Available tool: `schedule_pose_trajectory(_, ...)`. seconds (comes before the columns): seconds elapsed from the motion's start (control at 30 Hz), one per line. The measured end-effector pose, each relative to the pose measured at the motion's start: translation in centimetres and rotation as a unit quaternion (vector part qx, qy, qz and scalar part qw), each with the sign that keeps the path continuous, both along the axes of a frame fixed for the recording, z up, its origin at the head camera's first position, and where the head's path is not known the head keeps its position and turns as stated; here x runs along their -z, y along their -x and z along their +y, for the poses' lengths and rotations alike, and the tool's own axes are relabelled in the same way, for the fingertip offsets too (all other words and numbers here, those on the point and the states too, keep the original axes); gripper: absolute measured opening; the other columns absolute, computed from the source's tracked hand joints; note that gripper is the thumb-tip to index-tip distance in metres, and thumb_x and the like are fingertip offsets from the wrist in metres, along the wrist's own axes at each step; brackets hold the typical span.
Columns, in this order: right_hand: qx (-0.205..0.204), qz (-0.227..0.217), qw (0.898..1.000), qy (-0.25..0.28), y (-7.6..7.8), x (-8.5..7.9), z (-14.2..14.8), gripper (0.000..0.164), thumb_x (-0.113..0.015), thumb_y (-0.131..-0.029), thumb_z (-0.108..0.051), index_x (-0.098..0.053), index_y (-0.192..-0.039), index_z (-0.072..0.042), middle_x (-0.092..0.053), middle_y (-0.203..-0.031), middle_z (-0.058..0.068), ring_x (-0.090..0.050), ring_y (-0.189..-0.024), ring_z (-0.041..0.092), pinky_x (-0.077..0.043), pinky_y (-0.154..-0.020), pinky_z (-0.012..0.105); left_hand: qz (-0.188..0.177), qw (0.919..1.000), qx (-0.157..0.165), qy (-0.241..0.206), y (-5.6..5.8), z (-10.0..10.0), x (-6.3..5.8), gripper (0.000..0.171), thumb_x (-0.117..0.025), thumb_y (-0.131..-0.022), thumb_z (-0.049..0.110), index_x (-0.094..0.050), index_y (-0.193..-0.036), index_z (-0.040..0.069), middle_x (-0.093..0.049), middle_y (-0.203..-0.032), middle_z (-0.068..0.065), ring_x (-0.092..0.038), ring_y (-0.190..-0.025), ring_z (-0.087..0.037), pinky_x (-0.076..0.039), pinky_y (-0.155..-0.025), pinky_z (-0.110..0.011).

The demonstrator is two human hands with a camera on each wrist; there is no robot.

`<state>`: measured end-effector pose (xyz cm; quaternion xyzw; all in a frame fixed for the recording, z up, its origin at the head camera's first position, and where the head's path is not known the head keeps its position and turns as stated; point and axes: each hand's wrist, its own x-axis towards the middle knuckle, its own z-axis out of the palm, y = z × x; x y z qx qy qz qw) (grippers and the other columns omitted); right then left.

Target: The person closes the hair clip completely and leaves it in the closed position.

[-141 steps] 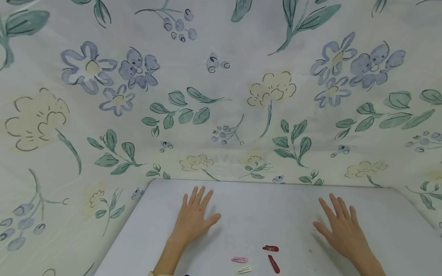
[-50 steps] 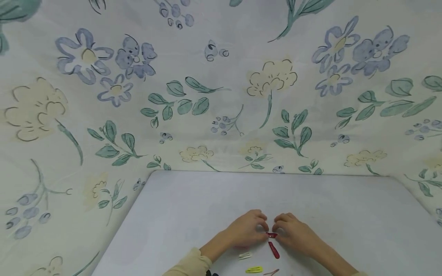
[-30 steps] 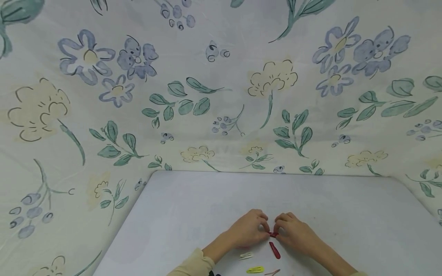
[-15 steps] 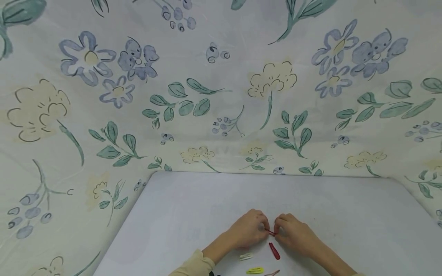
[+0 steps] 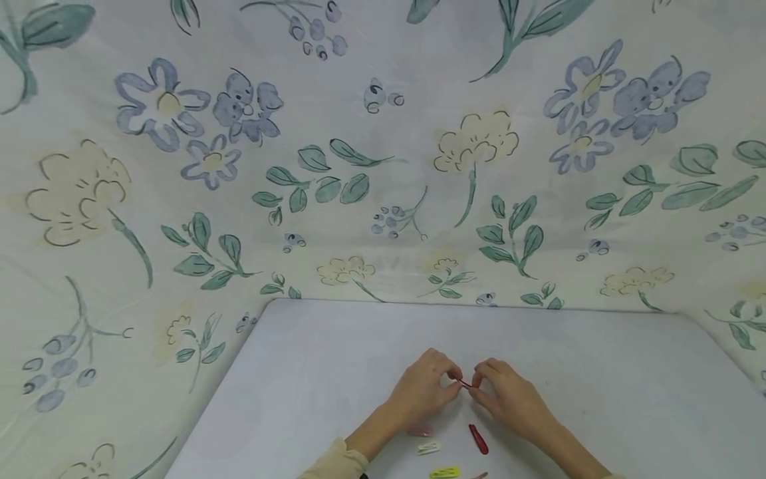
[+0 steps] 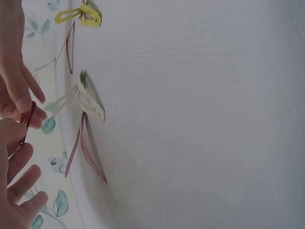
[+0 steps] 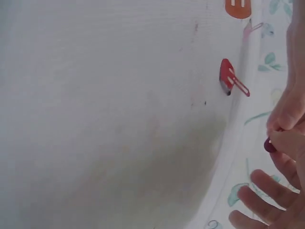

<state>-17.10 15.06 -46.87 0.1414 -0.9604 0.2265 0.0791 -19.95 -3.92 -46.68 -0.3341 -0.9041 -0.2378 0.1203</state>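
Observation:
In the head view my left hand point(image 5: 421, 386) and right hand point(image 5: 511, 399) meet above the white table, fingertips almost touching. Between them they pinch the two ends of a dark red snap hair clip point(image 5: 465, 383), seen nearly edge-on. The left wrist view shows the same clip point(image 6: 28, 114) between thumbs and fingers, while the right wrist view shows only its rounded end point(image 7: 270, 145). A second red snap clip point(image 5: 479, 439) lies just below the hands, and a pink clip point(image 5: 420, 432) sits partly behind my left wrist.
A whitish clip point(image 5: 428, 448) and a yellow clip point(image 5: 445, 472) lie toward the near edge. An orange clip point(image 7: 238, 8) shows in the right wrist view. Floral cloth point(image 5: 383, 166) rises behind the table point(image 5: 335, 332).
At first both hands were spread apart with the red clip on the table. They came together and gripped it; over the last half second they moved up and away with it.

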Motion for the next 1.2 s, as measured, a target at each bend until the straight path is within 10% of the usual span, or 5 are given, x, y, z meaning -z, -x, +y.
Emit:
schedule_pose_trajectory(0.27, 0.019, 0.060, 0.997, 0.045, 0.5, -0.3, -0.9, 0.017, -0.078, -0.084, -0.023, -0.061, -0.083, -0.024, -0.065, -0.111, 0.002, -0.063, -0.105, 0.023, -0.057, -0.076, 0.041, 0.095, 0.9938, -0.004, -0.058, 0.4, -0.9, -0.4, 0.009, -0.078, -0.084, 0.019, -0.071, -0.089, 0.017, -0.066, -0.084, 0.007, -0.057, -0.091, -0.009, -0.050, -0.079, -0.019)
schedule_pose_trajectory(1.2, 0.084, 0.134, 0.964, 0.214, 1.2, -0.7, -4.8, 0.018, -0.079, -0.084, -0.015, -0.065, -0.094, -0.013, -0.068, -0.106, 0.005, -0.063, -0.109, 0.027, -0.051, -0.093, 0.049, 0.172, 0.9424, -0.082, -0.275, 0.7, -1.3, 0.5, 0.016, -0.081, -0.076, 0.006, -0.070, -0.086, 0.012, -0.068, -0.084, 0.004, -0.061, -0.087, -0.012, -0.052, -0.095, -0.038)
